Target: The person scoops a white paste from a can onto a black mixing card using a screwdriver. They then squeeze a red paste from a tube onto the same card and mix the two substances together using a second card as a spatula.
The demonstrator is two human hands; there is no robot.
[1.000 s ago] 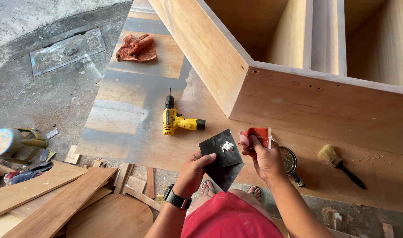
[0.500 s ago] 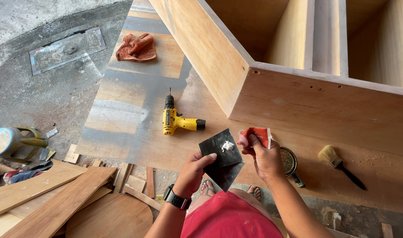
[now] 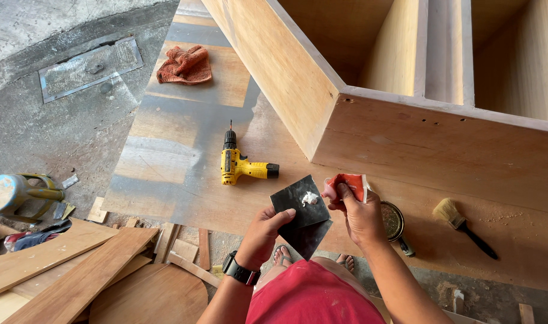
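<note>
The left hand [image 3: 263,231] pinches a flat, dark square plate [image 3: 302,207] by its lower corner, tilted like a diamond, with a small white dab of putty [image 3: 310,198] near its upper middle. The right hand [image 3: 361,217] closes around a crumpled red-and-white packet [image 3: 347,183] just beside the plate. Behind stands a smooth, pale plywood cabinet [image 3: 406,144]. A yellow cordless drill [image 3: 241,165] and a bristle brush [image 3: 463,225] lie on the dusty plywood floor sheet [image 3: 178,168].

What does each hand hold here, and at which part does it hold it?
The left hand holds a dark square sheet by its lower left edge. The right hand pinches a small red and white pack at its lower end.
</note>
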